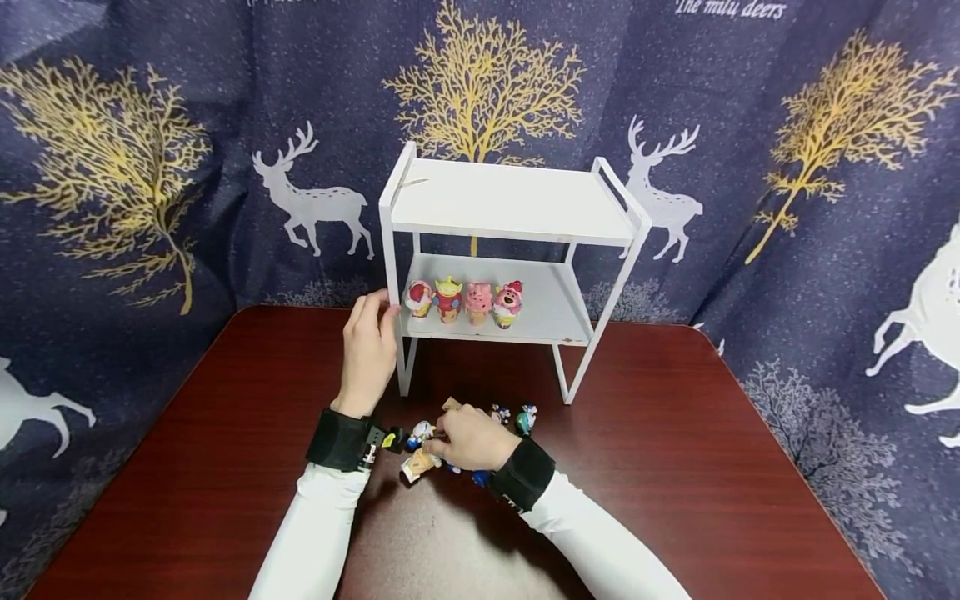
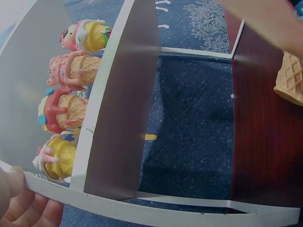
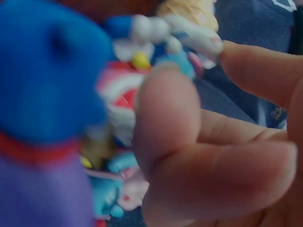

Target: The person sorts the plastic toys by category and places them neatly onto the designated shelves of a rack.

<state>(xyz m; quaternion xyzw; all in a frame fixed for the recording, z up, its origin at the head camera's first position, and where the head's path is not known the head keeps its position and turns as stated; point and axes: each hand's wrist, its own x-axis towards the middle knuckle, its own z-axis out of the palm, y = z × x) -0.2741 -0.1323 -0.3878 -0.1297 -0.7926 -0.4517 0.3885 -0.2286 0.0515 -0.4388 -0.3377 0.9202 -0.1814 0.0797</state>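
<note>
My left hand (image 1: 367, 350) grips the left front post of a white two-tier shelf (image 1: 517, 196), its fingers behind the frame in the left wrist view. On the lower tier four-abreast room is partly filled by several ice-cream-cone figurines, among them a pink one (image 1: 478, 302) and a red one (image 1: 448, 300). My right hand (image 1: 476, 437) reaches over a cluster of figurines on the table. In the right wrist view, one fingertip touches a white-and-blue figurine (image 3: 194, 38) and the thumb overlaps it; I cannot tell whether they pinch it. A tan cone (image 2: 289, 78) shows near this hand.
A cone figurine (image 1: 420, 462) lies left of my right hand, and a teal one (image 1: 527, 421) lies to its right. A large blurred blue-and-purple figurine (image 3: 47, 85) is close to the right wrist camera. The dark red table (image 1: 675, 467) meets a patterned curtain (image 1: 315, 150) behind.
</note>
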